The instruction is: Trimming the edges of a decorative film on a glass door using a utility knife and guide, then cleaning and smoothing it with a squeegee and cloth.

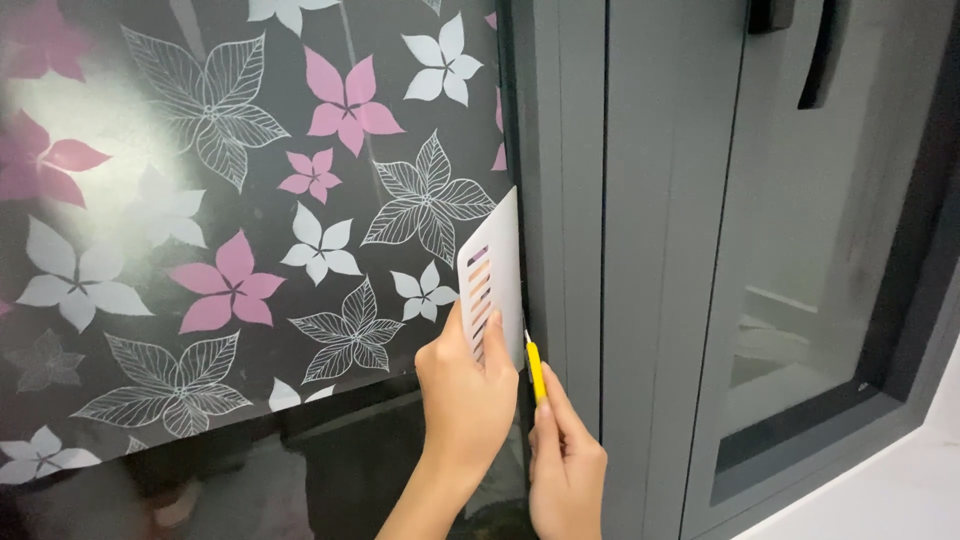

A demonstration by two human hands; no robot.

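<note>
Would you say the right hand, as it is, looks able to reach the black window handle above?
Probably yes: the handle hangs well above the right hand, nothing blocks the way, but that hand holds a yellow knife.

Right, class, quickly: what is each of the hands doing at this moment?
Left hand: closed on a white scraper card, pressing it against the flowered window film.
Right hand: closed on a yellow craft knife.
</note>
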